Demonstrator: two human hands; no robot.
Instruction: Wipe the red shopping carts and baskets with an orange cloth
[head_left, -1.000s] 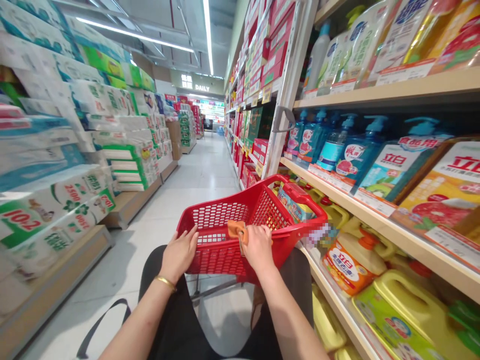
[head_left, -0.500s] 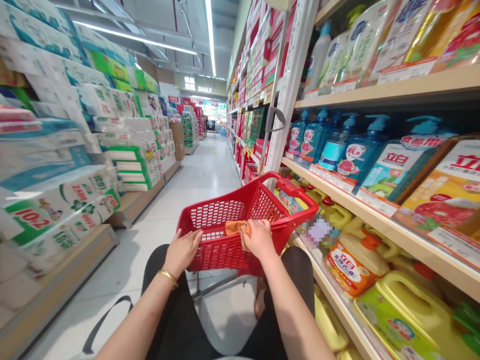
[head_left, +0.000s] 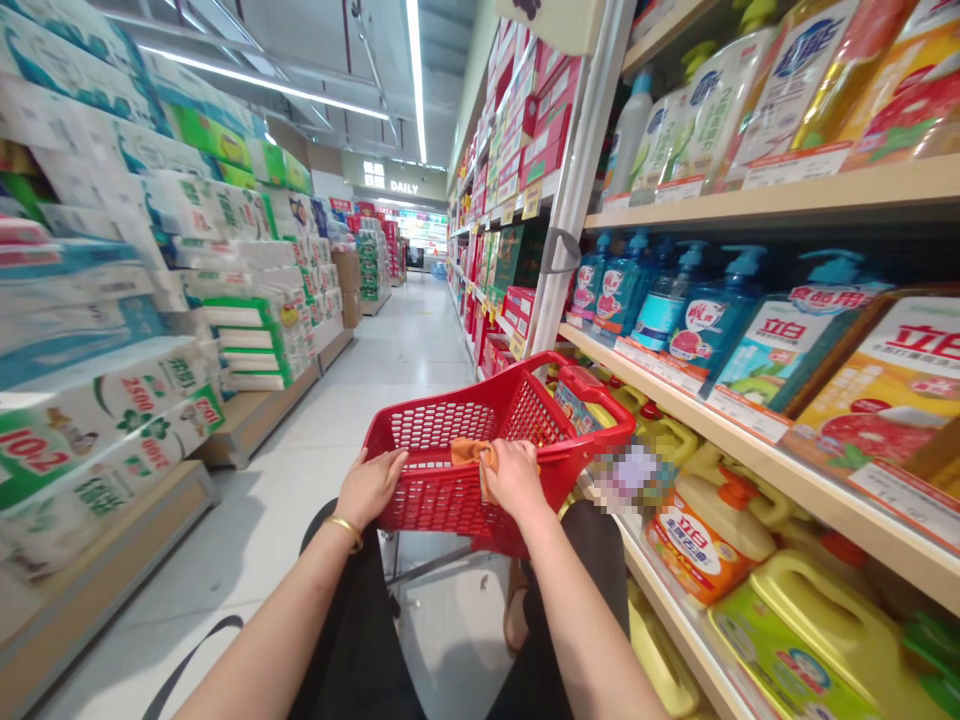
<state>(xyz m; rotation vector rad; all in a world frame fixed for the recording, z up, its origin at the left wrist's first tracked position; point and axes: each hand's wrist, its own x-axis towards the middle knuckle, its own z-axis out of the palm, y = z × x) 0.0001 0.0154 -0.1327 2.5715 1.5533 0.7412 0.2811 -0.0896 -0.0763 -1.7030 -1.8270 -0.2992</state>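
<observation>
A red shopping cart basket (head_left: 442, 505) with perforated sides stands right in front of me, between my knees, its handle end to the right. My left hand (head_left: 371, 487) rests over the near rim at the left corner, fingers wrapped on the edge, a gold bangle at the wrist. My right hand (head_left: 512, 474) is closed around an orange cloth (head_left: 471, 452) at the near rim. Part of the cloth hangs over the rim into the basket, and part shows below my fingers. The underside of both palms is hidden.
Shelves of blue pump bottles (head_left: 705, 320) and yellow jugs (head_left: 817, 620) stand close on the right. Stacked tissue packs (head_left: 97, 430) line the left on a low platform (head_left: 112, 580). The tiled aisle (head_left: 375, 350) runs ahead. A black strap (head_left: 187, 660) lies at lower left.
The basket's left end and my left hand have shifted slightly to the right in view. The shelves have moved slightly as the view turned. Both hands keep their holds.
</observation>
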